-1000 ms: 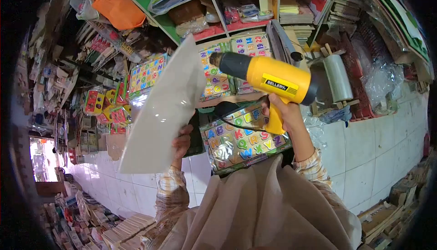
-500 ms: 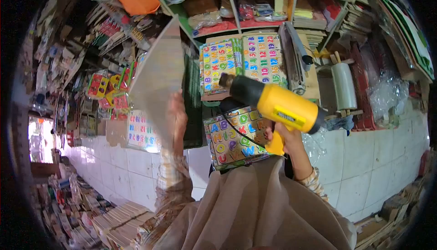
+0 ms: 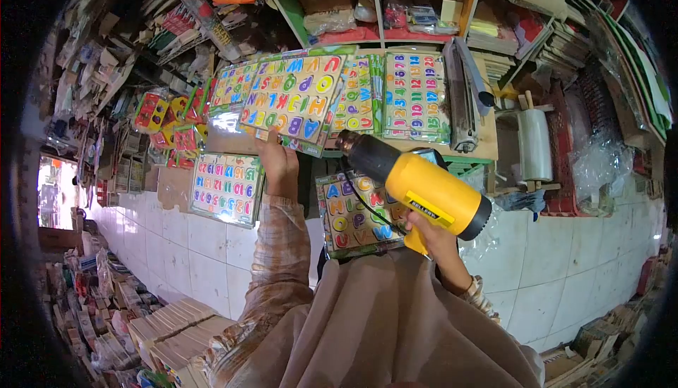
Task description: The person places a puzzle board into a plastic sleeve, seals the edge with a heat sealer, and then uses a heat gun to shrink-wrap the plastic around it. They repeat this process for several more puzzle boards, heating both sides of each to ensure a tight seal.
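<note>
My left hand (image 3: 279, 165) grips the lower edge of an alphabet puzzle board (image 3: 289, 98), whose lettered face now shows upside down and tilted over the table. My right hand (image 3: 432, 238) is wrapped round the handle of a yellow and black heat gun (image 3: 431, 190); its nozzle points up and left, close to the board's right side. On my lap lies another wrapped alphabet puzzle board (image 3: 346, 225), partly covered by the gun and its black cord. A number puzzle board (image 3: 414, 95) rests on the table, beside more alphabet boards (image 3: 364, 95) partly hidden behind the held one.
Right of the number board stands a long grey sealer-like device (image 3: 462, 105). A roll of clear film (image 3: 534, 144) is further right. Another wrapped number board (image 3: 227, 189) sits at the left. Shelves (image 3: 381, 40) run along the back, above a white tiled floor (image 3: 494, 317).
The board in my left hand has turned from its plain back to its lettered face and swung right over the table. The heat gun has shifted slightly down.
</note>
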### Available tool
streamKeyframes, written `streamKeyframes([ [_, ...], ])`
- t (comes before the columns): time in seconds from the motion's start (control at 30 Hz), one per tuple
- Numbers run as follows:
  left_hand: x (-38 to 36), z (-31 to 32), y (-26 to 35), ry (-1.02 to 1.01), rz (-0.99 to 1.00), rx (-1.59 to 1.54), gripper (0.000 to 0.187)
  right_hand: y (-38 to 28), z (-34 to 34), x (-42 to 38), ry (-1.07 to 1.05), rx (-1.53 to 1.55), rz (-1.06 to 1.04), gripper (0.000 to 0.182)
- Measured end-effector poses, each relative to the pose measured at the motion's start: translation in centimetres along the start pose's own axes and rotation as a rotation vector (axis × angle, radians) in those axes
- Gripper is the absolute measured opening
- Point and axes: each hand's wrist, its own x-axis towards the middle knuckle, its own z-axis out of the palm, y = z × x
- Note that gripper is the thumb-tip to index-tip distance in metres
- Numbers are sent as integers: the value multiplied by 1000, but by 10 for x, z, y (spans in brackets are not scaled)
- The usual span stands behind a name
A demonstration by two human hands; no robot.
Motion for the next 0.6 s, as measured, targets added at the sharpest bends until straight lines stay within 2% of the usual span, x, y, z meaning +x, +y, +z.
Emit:
streamKeyframes([
  [0.13,-7,-5,17,74,-31,343,53,-6,0,10,79,61,27,15],
  [0.17,-17,4,19,10,1,93,55,-8,0,12,107,66,33,15],
  [0.33,-25,3,33,41,-36,175,56,-14,-4,21,170,241,3,15],
  [0.5,-20,-12,40,-27,-45,199,55,-27,-6,24,232,284,-13,14],
  [0.6,-20,-16,45,-36,-43,231,51,-12,-18,31,287,285,-28,16],
])
